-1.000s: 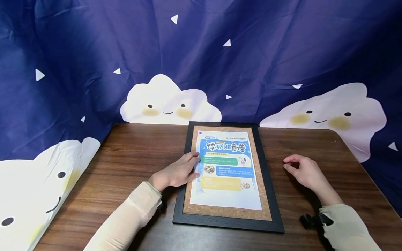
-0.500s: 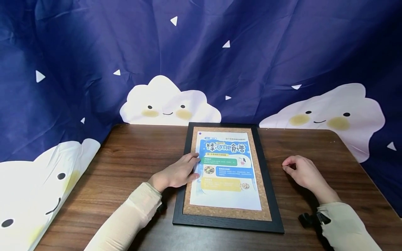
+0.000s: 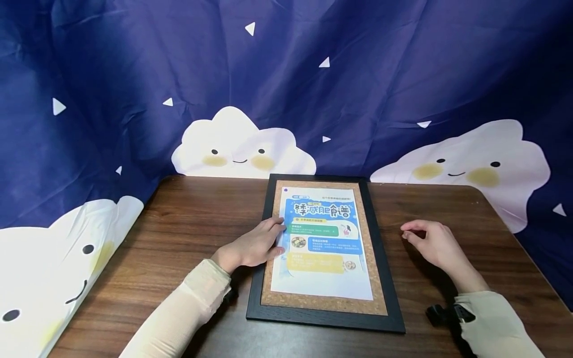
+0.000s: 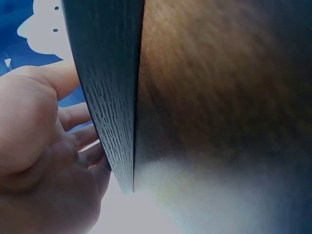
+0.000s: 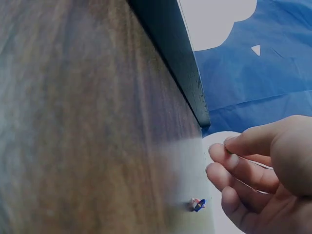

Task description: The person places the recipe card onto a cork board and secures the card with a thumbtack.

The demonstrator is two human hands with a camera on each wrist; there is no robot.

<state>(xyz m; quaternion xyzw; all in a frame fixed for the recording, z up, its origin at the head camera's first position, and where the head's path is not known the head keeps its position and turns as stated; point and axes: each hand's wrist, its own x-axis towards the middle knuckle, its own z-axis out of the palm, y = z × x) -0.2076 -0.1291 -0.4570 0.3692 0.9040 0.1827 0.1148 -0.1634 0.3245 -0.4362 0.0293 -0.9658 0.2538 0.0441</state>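
A white printed sheet [image 3: 324,283] with blue, green and yellow blocks lies on a black-framed cork board [image 3: 295,300]. A small purple round pin head [image 3: 285,190] shows at the sheet's upper left corner. My left hand [image 3: 254,243] rests across the board's left frame edge, its fingertips touching the sheet's left side; in the left wrist view the black frame [image 4: 109,97] partly covers those fingers. To the right of the board, my right hand [image 3: 438,248] hovers over the table, apart from the frame. Its fingers [image 5: 253,173] are loosely bent, thumb near index, with nothing visibly held.
The board lies on a brown wooden table [image 3: 201,209]. In the right wrist view, a tiny blue and reddish object [image 5: 197,204] stands on the table, too small to identify. A dark blue curtain [image 3: 277,59] with white clouds hangs behind.
My right hand has shifted very slightly to the left, its thumb and index fingertips now a little closer to the board. The left hand, sheet and board have stayed in place.
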